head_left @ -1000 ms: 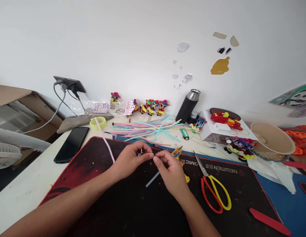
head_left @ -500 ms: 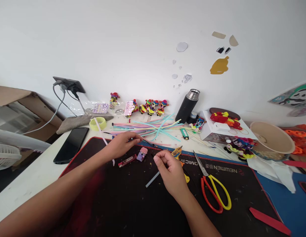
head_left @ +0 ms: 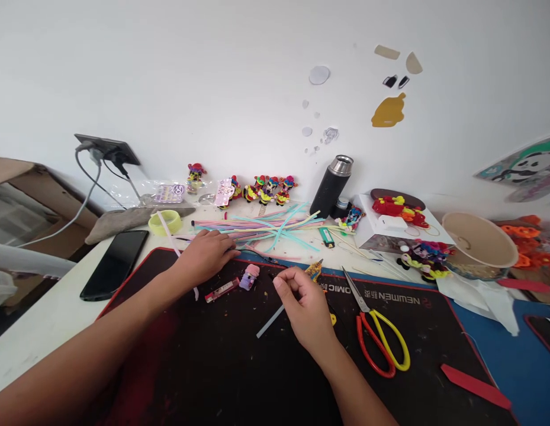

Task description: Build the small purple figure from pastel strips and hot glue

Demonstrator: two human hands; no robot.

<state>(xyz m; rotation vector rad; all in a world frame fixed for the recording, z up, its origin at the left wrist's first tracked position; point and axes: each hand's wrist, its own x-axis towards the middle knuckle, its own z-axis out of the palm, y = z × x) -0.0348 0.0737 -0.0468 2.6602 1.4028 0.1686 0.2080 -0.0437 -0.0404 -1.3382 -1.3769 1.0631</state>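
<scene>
My left hand (head_left: 207,255) is at the back edge of the black mat (head_left: 203,367), over the near side of a bundle of pastel pipe cleaners (head_left: 257,228). Its thumb is apart from the bent fingers, and nothing shows in it; the fingertips are partly hidden. My right hand (head_left: 305,305) hovers above the mat with thumb and forefinger pinched together; something small and dark may be at their tips. A small doll figure with a pink cap and purple body (head_left: 248,277) lies between the hands, beside a red-and-white packet (head_left: 222,290). A grey-blue stick (head_left: 270,322) extends from behind my right hand.
Scissors with red and yellow handles (head_left: 376,331) lie on the right of the mat. Behind are a black flask (head_left: 331,186), a green lighter (head_left: 327,238), yellow tape (head_left: 166,222) and several colourful dolls (head_left: 271,190). A phone (head_left: 115,264) lies left; a beige bowl (head_left: 479,239) stands right.
My left hand has moved left and drawn back slightly from the dark thin item near the bundle, its fingers more bent. My right hand keeps its pinch. The view has shifted slightly.
</scene>
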